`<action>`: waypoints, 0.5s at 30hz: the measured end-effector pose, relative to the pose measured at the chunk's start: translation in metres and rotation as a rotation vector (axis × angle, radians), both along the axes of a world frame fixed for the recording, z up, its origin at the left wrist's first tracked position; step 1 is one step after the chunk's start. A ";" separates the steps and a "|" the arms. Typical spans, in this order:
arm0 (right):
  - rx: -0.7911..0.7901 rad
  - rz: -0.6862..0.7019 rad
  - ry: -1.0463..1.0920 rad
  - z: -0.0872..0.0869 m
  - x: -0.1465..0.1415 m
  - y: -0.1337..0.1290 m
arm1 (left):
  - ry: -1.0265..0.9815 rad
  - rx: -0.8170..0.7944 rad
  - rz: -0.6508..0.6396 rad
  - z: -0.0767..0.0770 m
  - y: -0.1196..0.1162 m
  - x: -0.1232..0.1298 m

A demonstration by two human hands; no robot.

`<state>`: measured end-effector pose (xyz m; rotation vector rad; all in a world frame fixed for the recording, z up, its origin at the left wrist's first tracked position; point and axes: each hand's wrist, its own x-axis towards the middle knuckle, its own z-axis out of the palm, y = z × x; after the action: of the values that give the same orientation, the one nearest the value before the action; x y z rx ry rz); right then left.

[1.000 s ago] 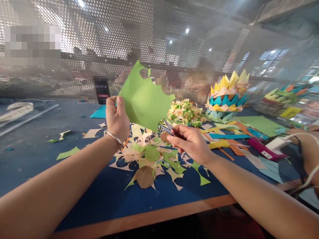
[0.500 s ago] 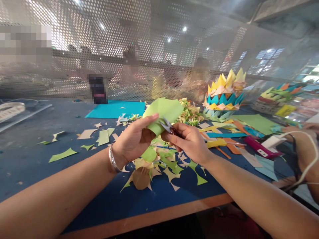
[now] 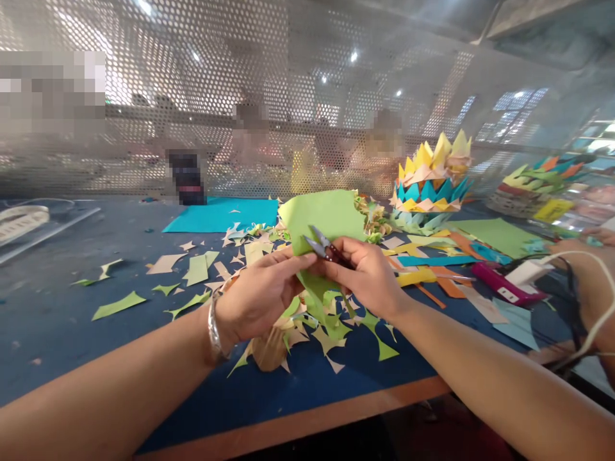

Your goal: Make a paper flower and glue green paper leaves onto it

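A light green sheet of paper (image 3: 327,211) with a jagged right edge is held up over the table. My left hand (image 3: 262,288) grips its lower edge between thumb and fingers. In my right hand (image 3: 368,275) is a pair of small scissors (image 3: 323,246), blades parted and pointing up and left in front of the paper. The fingers hide most of the scissor handles. Below both hands lies a heap of green and pale pink paper scraps (image 3: 331,333), with a round brown piece (image 3: 269,349) at its near side.
A blue sheet (image 3: 225,214) lies at the back left. Folded-paper models (image 3: 430,186) stand at the back right. Coloured strips (image 3: 432,259), a magenta power strip (image 3: 509,285) and cables lie to the right, beside another person's arm (image 3: 590,282). Perforated metal panels rise behind.
The green paper has turned in my left hand, and its flat face now stands upright. A green scrap has dropped near the left wrist. The scissors stay in my right hand.
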<state>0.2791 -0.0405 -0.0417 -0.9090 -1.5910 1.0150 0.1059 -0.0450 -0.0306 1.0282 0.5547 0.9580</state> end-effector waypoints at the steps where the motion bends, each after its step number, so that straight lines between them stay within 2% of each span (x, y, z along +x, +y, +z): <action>1: -0.011 0.010 -0.010 0.000 -0.001 0.000 | 0.001 -0.023 0.037 -0.003 -0.002 0.001; 3: -0.029 0.032 -0.027 0.001 -0.002 0.000 | 0.001 -0.042 0.079 -0.007 -0.005 0.001; 6: -0.030 0.053 -0.015 -0.002 -0.003 0.001 | 0.023 -0.021 0.072 -0.010 -0.009 -0.001; 11: 0.014 0.026 0.001 -0.010 -0.005 0.004 | 0.034 0.070 0.153 -0.015 -0.007 0.000; 15: 0.037 0.011 -0.065 -0.015 -0.005 0.005 | 0.023 0.065 0.193 -0.020 -0.004 0.002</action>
<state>0.2741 -0.0357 -0.0563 -0.9167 -1.6659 0.9691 0.1075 -0.0487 -0.0502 1.0587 0.6544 1.1414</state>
